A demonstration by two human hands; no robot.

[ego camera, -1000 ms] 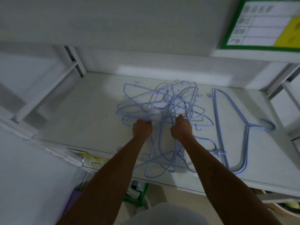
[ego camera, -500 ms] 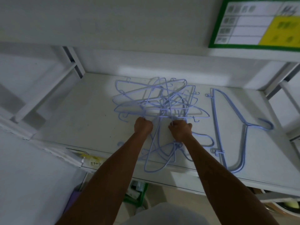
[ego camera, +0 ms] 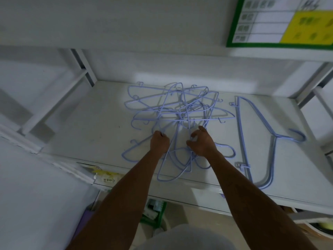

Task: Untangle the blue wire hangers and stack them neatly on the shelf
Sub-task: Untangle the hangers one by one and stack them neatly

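A tangle of several blue wire hangers (ego camera: 180,112) lies on the white shelf (ego camera: 93,127), at its middle. My left hand (ego camera: 159,143) is closed in a fist on wires at the near edge of the tangle. Just to its right, my right hand (ego camera: 201,141) has thumb and fingers curled around other wires of the same tangle. A few hangers lie flat together as a neat stack (ego camera: 241,141) on the right part of the shelf, hooks (ego camera: 299,137) pointing right.
White uprights stand at the shelf's back left (ego camera: 84,69) and right (ego camera: 313,83). A green-framed sign (ego camera: 281,22) hangs on the board above. Below the front edge are a green crate (ego camera: 155,213) and a yellow label (ego camera: 106,175).
Both hands have pulled a little toward me with the wires. The tangle has shifted and spread on the shelf. My right hand's fingers have loosened from a tight fist.
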